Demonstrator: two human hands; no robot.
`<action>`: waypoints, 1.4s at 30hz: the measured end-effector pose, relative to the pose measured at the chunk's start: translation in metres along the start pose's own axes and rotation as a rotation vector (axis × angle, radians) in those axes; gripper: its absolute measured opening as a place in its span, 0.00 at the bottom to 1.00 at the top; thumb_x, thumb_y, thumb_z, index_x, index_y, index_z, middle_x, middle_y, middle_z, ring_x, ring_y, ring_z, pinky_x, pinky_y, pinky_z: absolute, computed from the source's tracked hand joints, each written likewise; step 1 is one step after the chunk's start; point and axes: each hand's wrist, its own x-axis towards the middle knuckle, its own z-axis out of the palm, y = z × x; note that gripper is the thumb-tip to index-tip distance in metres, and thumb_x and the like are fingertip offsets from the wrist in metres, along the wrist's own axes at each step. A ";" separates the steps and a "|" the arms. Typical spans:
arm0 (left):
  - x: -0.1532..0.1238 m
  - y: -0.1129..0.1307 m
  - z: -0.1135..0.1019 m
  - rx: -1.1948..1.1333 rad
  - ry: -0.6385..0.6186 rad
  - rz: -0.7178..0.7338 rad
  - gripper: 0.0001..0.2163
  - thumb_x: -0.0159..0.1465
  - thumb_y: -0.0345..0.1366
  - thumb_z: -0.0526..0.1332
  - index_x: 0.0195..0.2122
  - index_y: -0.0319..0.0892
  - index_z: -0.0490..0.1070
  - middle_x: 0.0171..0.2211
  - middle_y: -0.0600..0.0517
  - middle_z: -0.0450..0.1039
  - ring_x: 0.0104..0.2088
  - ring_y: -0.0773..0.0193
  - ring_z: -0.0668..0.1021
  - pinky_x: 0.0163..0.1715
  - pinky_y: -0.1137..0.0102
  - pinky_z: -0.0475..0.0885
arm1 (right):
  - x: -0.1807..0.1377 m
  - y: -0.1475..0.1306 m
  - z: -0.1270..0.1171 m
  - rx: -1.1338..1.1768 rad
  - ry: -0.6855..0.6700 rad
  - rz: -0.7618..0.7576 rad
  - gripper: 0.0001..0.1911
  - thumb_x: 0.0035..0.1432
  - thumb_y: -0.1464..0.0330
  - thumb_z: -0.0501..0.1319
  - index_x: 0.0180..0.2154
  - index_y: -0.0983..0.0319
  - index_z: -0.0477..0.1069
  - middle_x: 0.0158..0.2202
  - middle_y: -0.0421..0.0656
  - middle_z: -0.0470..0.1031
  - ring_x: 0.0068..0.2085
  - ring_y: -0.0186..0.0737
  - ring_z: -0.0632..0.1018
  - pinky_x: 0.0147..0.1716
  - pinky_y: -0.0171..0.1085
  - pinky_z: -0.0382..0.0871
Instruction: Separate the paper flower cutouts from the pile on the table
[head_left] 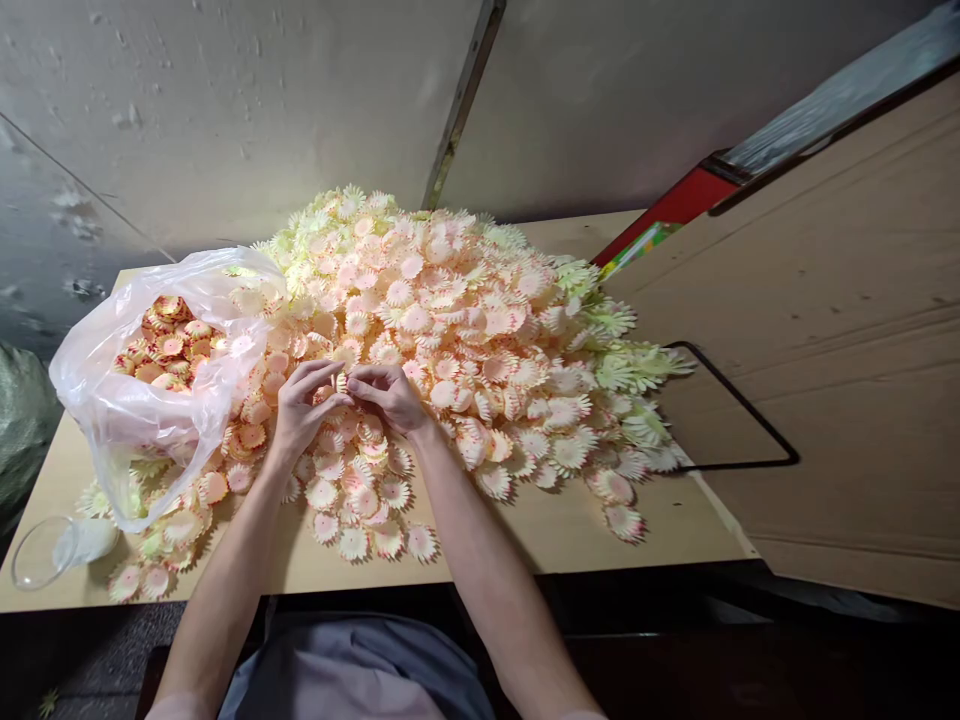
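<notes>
A big heap of pink and cream fabric flower petals (450, 310) covers the wooden table (570, 530). Both hands meet over the heap's near edge. My left hand (300, 405) and my right hand (388, 393) pinch one small petal piece (342, 383) between their fingertips. Loose petals (360, 500) lie scattered below the hands.
A clear plastic bag (142, 400) with darker orange petals stands open at the left. A clear cup (45, 550) lies on its side at the table's near left corner. A cardboard sheet (847, 350) leans at the right, with a black wire frame (742, 410) against it. Grey wall behind.
</notes>
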 end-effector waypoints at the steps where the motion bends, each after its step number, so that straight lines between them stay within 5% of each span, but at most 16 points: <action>1: 0.000 0.000 0.000 -0.013 0.005 -0.010 0.21 0.52 0.40 0.74 0.48 0.48 0.79 0.46 0.45 0.74 0.46 0.59 0.78 0.45 0.67 0.76 | 0.000 0.000 0.000 0.008 -0.003 0.002 0.10 0.51 0.61 0.70 0.29 0.61 0.79 0.25 0.38 0.71 0.25 0.30 0.68 0.25 0.32 0.61; 15: -0.001 0.005 0.001 -0.113 0.037 -0.097 0.18 0.51 0.39 0.74 0.44 0.47 0.81 0.46 0.45 0.78 0.45 0.58 0.80 0.45 0.65 0.78 | 0.003 0.005 0.000 0.069 0.058 0.089 0.15 0.44 0.58 0.74 0.29 0.62 0.79 0.26 0.39 0.76 0.27 0.32 0.73 0.28 0.32 0.67; 21: 0.000 0.007 0.002 -0.110 0.065 -0.088 0.23 0.48 0.38 0.76 0.47 0.46 0.79 0.49 0.44 0.78 0.52 0.54 0.78 0.50 0.63 0.75 | 0.006 0.008 -0.003 0.094 0.208 0.029 0.17 0.40 0.57 0.76 0.29 0.61 0.78 0.26 0.38 0.76 0.28 0.31 0.73 0.29 0.33 0.67; 29: -0.002 0.000 0.001 -0.249 0.206 -0.296 0.22 0.49 0.39 0.75 0.45 0.40 0.78 0.39 0.47 0.81 0.35 0.62 0.82 0.40 0.67 0.78 | 0.007 0.008 -0.005 0.132 0.232 0.018 0.17 0.42 0.55 0.74 0.27 0.61 0.77 0.25 0.38 0.73 0.27 0.31 0.70 0.28 0.33 0.65; 42: -0.001 0.007 0.000 -0.158 0.209 -0.229 0.11 0.54 0.40 0.71 0.34 0.38 0.80 0.30 0.51 0.78 0.29 0.66 0.79 0.33 0.72 0.75 | 0.006 0.007 -0.003 0.160 0.235 0.042 0.19 0.41 0.55 0.75 0.28 0.61 0.77 0.24 0.38 0.73 0.25 0.30 0.71 0.26 0.32 0.64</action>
